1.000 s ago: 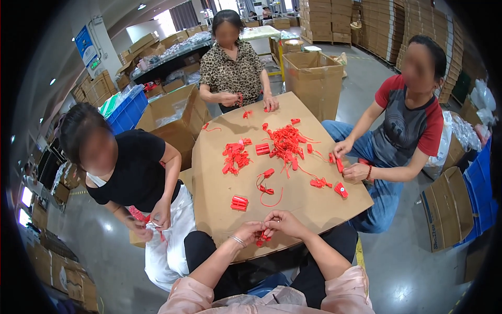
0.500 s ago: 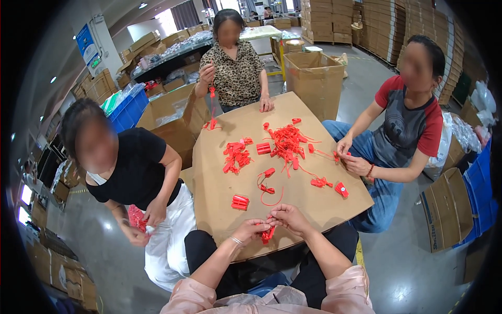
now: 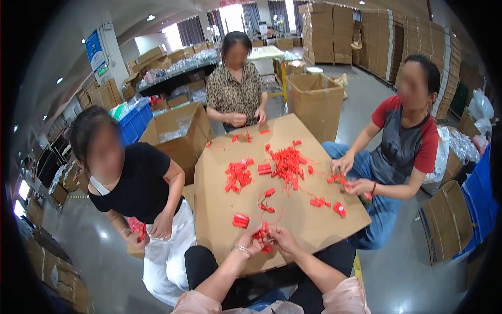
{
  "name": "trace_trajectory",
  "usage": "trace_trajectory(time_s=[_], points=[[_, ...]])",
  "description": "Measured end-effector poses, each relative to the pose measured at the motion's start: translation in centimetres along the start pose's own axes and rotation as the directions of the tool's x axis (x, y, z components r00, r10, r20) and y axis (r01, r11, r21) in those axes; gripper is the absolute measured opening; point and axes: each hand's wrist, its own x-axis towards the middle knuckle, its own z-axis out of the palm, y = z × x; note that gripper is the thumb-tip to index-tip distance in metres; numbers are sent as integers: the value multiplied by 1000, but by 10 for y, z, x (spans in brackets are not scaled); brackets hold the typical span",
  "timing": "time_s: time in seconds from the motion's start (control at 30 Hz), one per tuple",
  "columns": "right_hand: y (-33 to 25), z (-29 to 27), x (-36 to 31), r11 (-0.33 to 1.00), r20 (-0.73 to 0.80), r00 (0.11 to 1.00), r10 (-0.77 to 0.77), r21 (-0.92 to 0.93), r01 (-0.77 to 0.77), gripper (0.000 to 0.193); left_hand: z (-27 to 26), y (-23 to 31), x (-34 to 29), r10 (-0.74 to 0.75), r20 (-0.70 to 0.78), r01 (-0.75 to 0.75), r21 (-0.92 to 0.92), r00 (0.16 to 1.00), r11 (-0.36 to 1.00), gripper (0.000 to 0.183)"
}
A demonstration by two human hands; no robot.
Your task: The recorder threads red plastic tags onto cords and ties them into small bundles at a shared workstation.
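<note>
Red plastic everywhere on this brown cardboard desk (image 3: 314, 225). At the near edge, the left hand (image 3: 250, 240) and right hand (image 3: 282, 239) meet, almost touching, fingers of both curled shut around a small cluster of red plastic pieces (image 3: 263, 235) with a thin red cord trailing from it. The cluster sits just inside the near edge, a silver bracelet (image 3: 243, 250) showing on the left wrist.

Just beyond the left hand, a short red block (image 3: 240, 220) lies flat on the desk. Further in, a loose red tag with a looping cord (image 3: 267, 201) rests near the middle. Toward the far side, a big tangled heap of red pieces (image 3: 286, 163) spreads out, with a smaller pile (image 3: 238, 174) to its left.

Three other people work around the desk. The person in the leopard-print top (image 3: 234, 91) stands at the far edge, both hands together over a red piece. The person in the grey and red shirt (image 3: 402, 144) sits at the right edge, hands busy with red pieces near that edge. The person in the black shirt (image 3: 133, 180) is off the left edge, hands low beside a white bag (image 3: 167, 259), holding something red. An open cardboard box (image 3: 314, 99) stands beyond the far right corner.
</note>
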Motion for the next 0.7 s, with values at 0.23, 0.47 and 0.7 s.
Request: trace_trajectory(time_s=[0.23,0.47,0.7], points=[[15,8,1,874,-154,900,-408,-350,337,6,-3,-12,7,108,-88,-106,25,990,994,10],[-31,18,-14,-87,388,564,-729,-870,486,11,14,-18,-1,284,-69,-268,181,956,946,12],[-42,20,-14,-292,587,479,-653,-778,556,16,12,-21,-6,416,-55,-358,415,908,836,10]])
